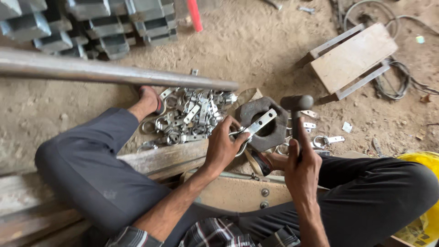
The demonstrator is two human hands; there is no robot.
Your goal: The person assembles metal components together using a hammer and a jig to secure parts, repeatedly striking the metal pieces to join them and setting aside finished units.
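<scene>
My left hand (224, 146) grips a shiny metal clamp strap (257, 124) and holds it flat across a dark, rusty iron block with a hole (267, 126). In my right hand (302, 167) is a hammer, gripped by its dark handle. The hammer head (297, 102) is raised just above and to the right of the block. I sit on the ground with both knees spread around the block.
A heap of shiny metal clamps (187, 116) lies left of the block, beside my foot. A long steel pipe (105, 72) crosses above it. A small wooden stool (352, 59), cables, stacked steel sections (91, 23) and a few loose clamps (327, 139) lie around on the sandy floor.
</scene>
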